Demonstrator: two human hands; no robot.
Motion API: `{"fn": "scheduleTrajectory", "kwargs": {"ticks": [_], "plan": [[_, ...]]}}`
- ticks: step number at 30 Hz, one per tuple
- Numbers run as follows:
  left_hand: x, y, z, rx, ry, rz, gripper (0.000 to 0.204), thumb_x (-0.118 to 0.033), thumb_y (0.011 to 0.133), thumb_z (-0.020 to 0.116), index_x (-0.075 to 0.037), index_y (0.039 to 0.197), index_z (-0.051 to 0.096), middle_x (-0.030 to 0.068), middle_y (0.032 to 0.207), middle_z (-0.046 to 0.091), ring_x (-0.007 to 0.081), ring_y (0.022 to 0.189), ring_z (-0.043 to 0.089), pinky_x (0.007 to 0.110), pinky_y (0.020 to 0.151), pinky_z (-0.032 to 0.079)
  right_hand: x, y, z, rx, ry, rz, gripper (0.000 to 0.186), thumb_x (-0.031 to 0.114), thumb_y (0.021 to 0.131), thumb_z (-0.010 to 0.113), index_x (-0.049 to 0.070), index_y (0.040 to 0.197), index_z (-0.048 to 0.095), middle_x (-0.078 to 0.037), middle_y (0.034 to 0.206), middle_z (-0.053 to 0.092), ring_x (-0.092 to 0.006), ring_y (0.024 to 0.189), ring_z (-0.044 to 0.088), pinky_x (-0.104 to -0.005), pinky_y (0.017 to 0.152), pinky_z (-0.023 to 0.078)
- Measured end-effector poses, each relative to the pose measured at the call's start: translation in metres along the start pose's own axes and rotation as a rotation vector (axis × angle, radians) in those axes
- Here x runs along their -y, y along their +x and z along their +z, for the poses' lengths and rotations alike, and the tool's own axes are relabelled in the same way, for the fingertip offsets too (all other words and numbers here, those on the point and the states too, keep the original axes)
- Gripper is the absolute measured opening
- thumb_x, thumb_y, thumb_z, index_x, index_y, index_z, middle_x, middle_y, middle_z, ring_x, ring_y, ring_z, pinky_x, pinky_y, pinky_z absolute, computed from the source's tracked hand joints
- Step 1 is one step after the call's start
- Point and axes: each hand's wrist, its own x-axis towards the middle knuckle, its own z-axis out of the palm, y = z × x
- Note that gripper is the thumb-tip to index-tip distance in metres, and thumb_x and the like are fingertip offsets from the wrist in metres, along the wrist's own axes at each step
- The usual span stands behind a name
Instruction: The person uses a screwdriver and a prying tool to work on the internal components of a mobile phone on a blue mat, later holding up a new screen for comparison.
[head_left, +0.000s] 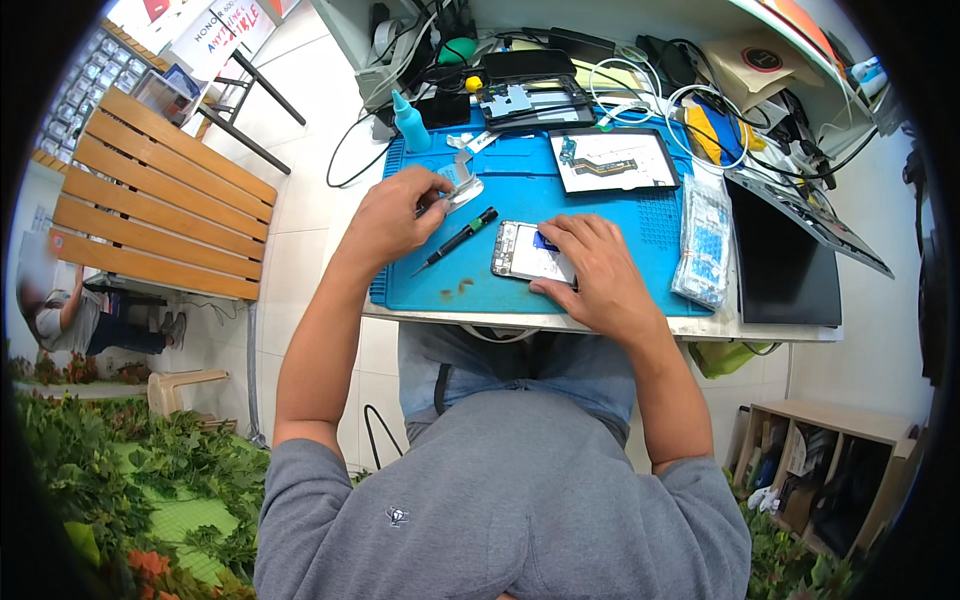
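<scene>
An opened smartphone (pixel 513 250) lies on the blue repair mat (pixel 620 225), its inner parts and circuit board exposed. My right hand (pixel 600 265) grips its right end, thumb below and fingers over the top, hiding that part. My left hand (pixel 405 212) is closed in a pinch at the edge of a crumpled silvery-white piece (pixel 464 188); what sits between the fingertips is too small to make out. Between both hands a black-and-green screwdriver (pixel 462 238) rests slantwise, its tip toward me.
Behind the mat stand a light-blue bottle (pixel 410 124) and a dark phone frame (pixel 535 103). A shallow tray (pixel 664 184) holds flex cables and a small board. Rightward are plastic-wrapped packets (pixel 705 245), a dark flat panel (pixel 785 270) and tangled white cables (pixel 745 140).
</scene>
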Motion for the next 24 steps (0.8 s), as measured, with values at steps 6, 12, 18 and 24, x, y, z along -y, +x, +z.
{"fn": "scheduleTrajectory", "kwargs": {"ticks": [6, 12, 18, 24], "plan": [[-0.014, -0.020, -0.017, 0.120, -0.235, -0.112, 0.020, -0.013, 0.112, 0.067, -0.002, 0.128, 0.071, 0.0126, 0.114, 0.076, 0.0215, 0.100, 0.073, 0.037, 0.095, 0.059, -0.004, 0.001, 0.000, -0.030, 0.006, -0.019, 0.072, 0.029, 0.087, 0.095, 0.000, 0.147, 0.067, -0.018, 0.143, 0.068, -0.0383, 0.136, 0.060, -0.0502, 0.119, 0.045], [-0.039, -0.038, -0.011, 0.253, -0.255, -0.049, 0.025, -0.019, 0.115, 0.066, -0.006, 0.134, 0.075, 0.0140, 0.123, 0.078, 0.0293, 0.108, 0.076, 0.040, 0.098, 0.058, 0.003, 0.001, -0.002, -0.017, 0.027, -0.014, 0.074, 0.026, 0.086, 0.095, 0.000, 0.149, 0.066, -0.018, 0.144, 0.067, -0.0382, 0.136, 0.060, -0.0492, 0.118, 0.048], [-0.040, -0.043, -0.003, 0.269, -0.198, -0.058, 0.023, -0.020, 0.114, 0.068, -0.006, 0.128, 0.079, 0.0139, 0.116, 0.079, 0.0320, 0.106, 0.076, 0.040, 0.098, 0.058, 0.001, 0.001, 0.000, -0.006, 0.045, -0.008, 0.071, 0.025, 0.086, 0.095, 0.000, 0.146, 0.067, -0.019, 0.143, 0.068, -0.0385, 0.135, 0.060, -0.0496, 0.118, 0.050], [-0.023, -0.034, -0.013, -0.039, -0.204, -0.073, 0.017, -0.010, 0.109, 0.074, -0.004, 0.125, 0.079, 0.0131, 0.111, 0.078, 0.0273, 0.103, 0.076, 0.039, 0.094, 0.059, -0.001, 0.003, -0.004, 0.028, 0.036, -0.007, 0.066, 0.028, 0.088, 0.095, -0.001, 0.142, 0.069, -0.019, 0.142, 0.069, -0.0399, 0.135, 0.060, -0.0499, 0.119, 0.048]]}}
